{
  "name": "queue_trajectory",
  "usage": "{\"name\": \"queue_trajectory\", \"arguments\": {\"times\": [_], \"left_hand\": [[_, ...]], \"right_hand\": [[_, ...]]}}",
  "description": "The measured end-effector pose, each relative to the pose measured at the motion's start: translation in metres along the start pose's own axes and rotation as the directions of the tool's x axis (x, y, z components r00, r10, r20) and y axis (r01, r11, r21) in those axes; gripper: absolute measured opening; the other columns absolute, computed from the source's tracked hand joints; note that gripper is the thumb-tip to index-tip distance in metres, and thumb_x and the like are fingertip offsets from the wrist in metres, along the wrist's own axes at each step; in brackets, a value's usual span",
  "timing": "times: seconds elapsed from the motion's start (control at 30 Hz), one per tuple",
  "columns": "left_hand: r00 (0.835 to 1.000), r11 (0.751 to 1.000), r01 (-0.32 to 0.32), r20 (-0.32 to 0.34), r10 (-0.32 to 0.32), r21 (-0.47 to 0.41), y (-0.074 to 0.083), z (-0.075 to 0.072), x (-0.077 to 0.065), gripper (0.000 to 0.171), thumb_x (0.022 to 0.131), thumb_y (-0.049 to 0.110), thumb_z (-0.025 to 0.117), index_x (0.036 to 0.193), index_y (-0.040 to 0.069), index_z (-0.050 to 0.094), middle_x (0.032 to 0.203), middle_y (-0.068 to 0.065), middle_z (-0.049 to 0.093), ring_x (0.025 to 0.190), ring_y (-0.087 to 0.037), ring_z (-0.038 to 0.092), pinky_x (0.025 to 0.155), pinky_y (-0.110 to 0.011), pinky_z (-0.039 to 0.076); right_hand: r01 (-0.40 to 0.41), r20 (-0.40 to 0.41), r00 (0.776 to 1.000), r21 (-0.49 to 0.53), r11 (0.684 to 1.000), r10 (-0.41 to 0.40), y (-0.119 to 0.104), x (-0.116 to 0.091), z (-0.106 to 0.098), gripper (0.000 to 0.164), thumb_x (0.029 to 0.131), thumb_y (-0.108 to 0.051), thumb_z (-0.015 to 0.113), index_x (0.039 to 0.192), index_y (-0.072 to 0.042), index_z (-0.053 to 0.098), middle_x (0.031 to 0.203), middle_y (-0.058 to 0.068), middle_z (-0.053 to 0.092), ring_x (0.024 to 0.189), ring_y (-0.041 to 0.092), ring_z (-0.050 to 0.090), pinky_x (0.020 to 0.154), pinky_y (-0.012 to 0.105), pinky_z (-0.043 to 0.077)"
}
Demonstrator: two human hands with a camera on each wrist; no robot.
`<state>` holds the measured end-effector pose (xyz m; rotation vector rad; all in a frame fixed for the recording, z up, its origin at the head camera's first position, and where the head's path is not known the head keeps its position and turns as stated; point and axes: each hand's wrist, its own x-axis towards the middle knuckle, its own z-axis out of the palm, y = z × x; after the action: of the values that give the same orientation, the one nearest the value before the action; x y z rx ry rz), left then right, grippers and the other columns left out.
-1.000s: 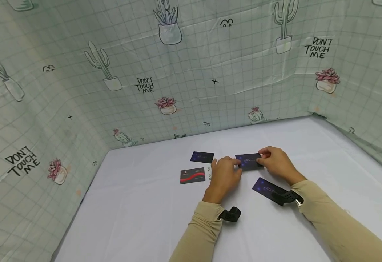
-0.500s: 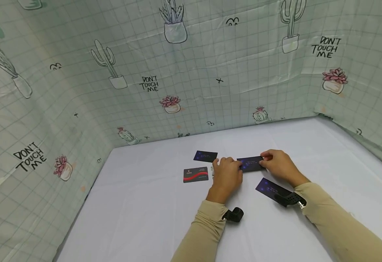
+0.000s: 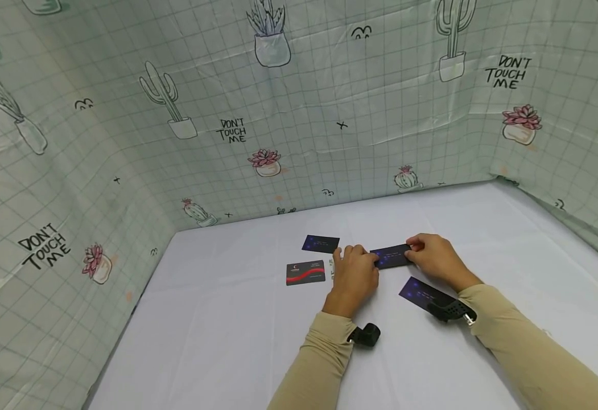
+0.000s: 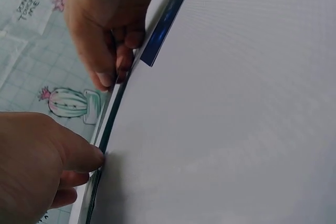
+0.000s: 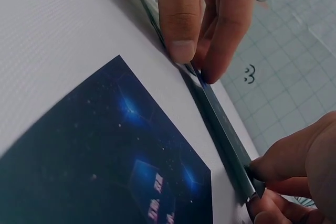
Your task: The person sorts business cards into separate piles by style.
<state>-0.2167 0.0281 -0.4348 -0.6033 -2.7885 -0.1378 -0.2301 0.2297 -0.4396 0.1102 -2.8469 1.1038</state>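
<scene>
Between the two hands is a dark blue card [image 3: 393, 257] with pale print. My left hand [image 3: 352, 278] pinches its left end between thumb and finger, as the right wrist view shows. The right hand [image 3: 437, 260] grips the opposite end with thumb and fingers. Just in front of it lies another dark blue card [image 5: 152, 145], partly covered in the head view by the right wrist's camera. Left of the left hand are a black card with a red wave [image 3: 305, 273] and, behind it, a dark blue card [image 3: 321, 244]. A white-and-green card [image 3: 332, 269] is mostly hidden by the left hand.
A white cloth covers the table [image 3: 217, 319]. Behind and at the sides hangs a pale green gridded curtain [image 3: 299, 102] printed with cacti. Black wrist cameras [image 3: 366, 335] stick out from both sleeves.
The head view has shifted slightly. The card between the hands now shows a narrower face, and the right thumb sits closer to its edge. The other cards keep their places.
</scene>
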Motion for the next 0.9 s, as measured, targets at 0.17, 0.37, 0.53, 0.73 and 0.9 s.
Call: {"name": "queue_trajectory", "arguments": {"times": [0.17, 0.37, 0.53, 0.73, 0.9], "left_hand": [[1.000, 1.000, -0.009, -0.007, 0.009, 0.007, -0.001, 0.002, -0.001, 0.022, 0.091, 0.030, 0.072, 0.112, 0.029, 0.078, 0.110, 0.005, 0.067, 0.109, -0.018, 0.057, 0.105, -0.047, 0.037], [1.000, 1.000, -0.004, -0.023, 0.004, 0.004, 0.000, 0.002, -0.001, 0.022, 0.091, 0.029, 0.071, 0.111, 0.029, 0.079, 0.110, 0.005, 0.067, 0.109, -0.017, 0.057, 0.103, -0.045, 0.038], [0.999, 1.000, 0.005, -0.039, -0.006, -0.017, 0.000, 0.003, -0.001, 0.021, 0.091, 0.029, 0.071, 0.111, 0.029, 0.079, 0.109, 0.005, 0.066, 0.110, -0.017, 0.056, 0.104, -0.045, 0.037], [0.992, 0.994, -0.066, -0.113, 0.056, -0.090, 0.002, 0.001, -0.006, 0.018, 0.091, 0.029, 0.071, 0.107, 0.028, 0.079, 0.103, 0.005, 0.066, 0.103, -0.015, 0.058, 0.102, -0.044, 0.039], [0.977, 0.972, -0.184, -0.139, 0.164, -0.145, 0.006, -0.002, -0.011, 0.017, 0.090, 0.030, 0.072, 0.106, 0.027, 0.079, 0.100, 0.006, 0.066, 0.096, -0.012, 0.059, 0.086, -0.034, 0.044]], "right_hand": [[-0.009, -0.012, 1.000, 0.001, 1.000, 0.009, -0.002, -0.002, 0.002, 0.034, 0.092, -0.013, 0.067, 0.119, 0.007, 0.066, 0.097, 0.014, 0.066, 0.089, 0.029, 0.059, 0.078, 0.043, 0.045], [0.002, -0.029, 1.000, -0.014, 1.000, -0.002, -0.002, -0.002, 0.001, 0.034, 0.092, -0.011, 0.066, 0.119, 0.008, 0.066, 0.100, 0.017, 0.068, 0.091, 0.031, 0.061, 0.079, 0.046, 0.048], [0.013, -0.031, 0.999, -0.025, 1.000, -0.014, -0.005, -0.001, -0.001, 0.035, 0.092, -0.011, 0.066, 0.120, 0.009, 0.066, 0.100, 0.018, 0.069, 0.090, 0.031, 0.062, 0.079, 0.046, 0.048], [-0.009, -0.014, 1.000, -0.044, 0.999, 0.008, -0.002, -0.007, -0.009, 0.037, 0.094, -0.018, 0.063, 0.121, 0.007, 0.066, 0.102, 0.018, 0.069, 0.089, 0.029, 0.061, 0.076, 0.043, 0.047], [-0.002, 0.004, 1.000, -0.057, 0.998, 0.002, 0.005, -0.015, -0.016, 0.035, 0.095, -0.021, 0.062, 0.118, 0.005, 0.067, 0.101, 0.017, 0.068, 0.091, 0.030, 0.061, 0.076, 0.044, 0.047]]}}
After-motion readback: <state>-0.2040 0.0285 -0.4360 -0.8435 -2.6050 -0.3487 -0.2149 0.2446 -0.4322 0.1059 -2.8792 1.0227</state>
